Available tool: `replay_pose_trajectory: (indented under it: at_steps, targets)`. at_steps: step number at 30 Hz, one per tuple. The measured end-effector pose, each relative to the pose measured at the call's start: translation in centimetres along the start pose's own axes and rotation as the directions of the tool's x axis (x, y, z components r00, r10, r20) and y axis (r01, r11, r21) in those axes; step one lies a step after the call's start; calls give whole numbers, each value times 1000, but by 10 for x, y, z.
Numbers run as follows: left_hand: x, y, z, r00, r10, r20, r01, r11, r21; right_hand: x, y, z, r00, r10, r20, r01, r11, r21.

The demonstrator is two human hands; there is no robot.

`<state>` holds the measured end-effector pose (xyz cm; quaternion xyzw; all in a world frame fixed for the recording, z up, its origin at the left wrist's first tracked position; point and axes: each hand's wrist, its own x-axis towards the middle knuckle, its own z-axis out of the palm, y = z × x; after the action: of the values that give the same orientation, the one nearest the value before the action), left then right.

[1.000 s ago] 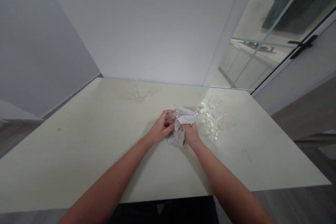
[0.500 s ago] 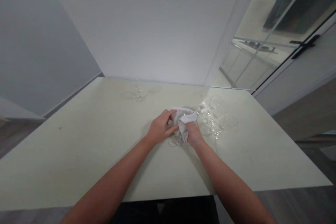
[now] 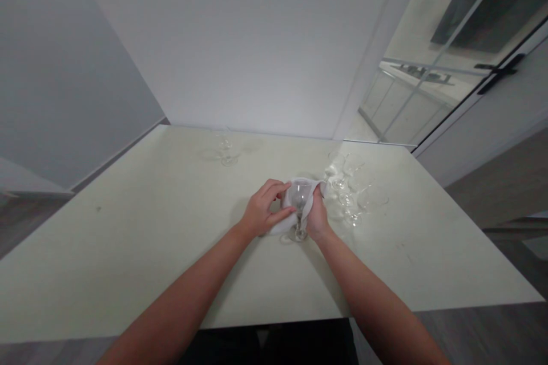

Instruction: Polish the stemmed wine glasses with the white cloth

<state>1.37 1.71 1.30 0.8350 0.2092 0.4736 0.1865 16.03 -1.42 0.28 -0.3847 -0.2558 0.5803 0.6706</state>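
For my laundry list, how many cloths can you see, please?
1: white cloth, partly around the held glass, between left hand and right hand. Its folds might hide another.

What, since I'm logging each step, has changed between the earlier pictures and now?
The cloth, bunched across the glass a second ago, now spreads behind it, so the glass shows plainly. The right hand has shifted from the glass's front to its right side. Nothing was visibly let go; the left hand stays at the glass. The far glass and the glasses at right stand as before.
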Motion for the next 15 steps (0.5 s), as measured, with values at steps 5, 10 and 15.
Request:
replay_pose_trajectory:
  at_steps: [5, 10, 15]
  targets:
    - [-1, 0, 1, 984, -152, 88, 154, 988, -16, -2, 1, -4, 997, -66, 38, 68, 996, -52]
    - [2, -1, -2, 972, -114, 207, 125, 991, -44, -6, 4, -11, 984, -149, 92, 163, 972, -168]
    - [4, 2, -1, 950, -113, 291, 121, 993, -10, -2, 1, -7, 979, -202, 38, 206, 971, -124]
